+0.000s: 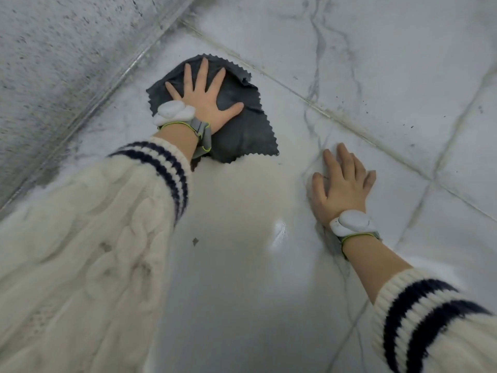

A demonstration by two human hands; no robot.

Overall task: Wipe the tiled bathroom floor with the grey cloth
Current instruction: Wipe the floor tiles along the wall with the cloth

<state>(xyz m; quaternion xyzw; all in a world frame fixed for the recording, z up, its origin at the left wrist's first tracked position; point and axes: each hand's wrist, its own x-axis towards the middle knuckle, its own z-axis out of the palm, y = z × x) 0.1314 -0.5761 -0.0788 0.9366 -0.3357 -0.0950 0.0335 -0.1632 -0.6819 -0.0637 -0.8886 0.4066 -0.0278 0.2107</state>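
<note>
The grey cloth (242,130), dark with zigzag-cut edges, lies spread on the white marble-look floor tiles (242,278) near the corner by the wall. My left hand (204,95) presses flat on it with the fingers spread and straight. To the right of the cloth, my right hand (341,184) rests flat on the bare tile, palm down, fingers straight. Both wrists carry a white device on a grey strap.
A grey speckled wall (67,63) runs along the left, meeting the floor at a dirty joint (118,79). Grout lines (336,117) cross the tiles at the upper right, with dark specks of dirt near them. A small dark fleck (195,241) lies on the tile between my arms.
</note>
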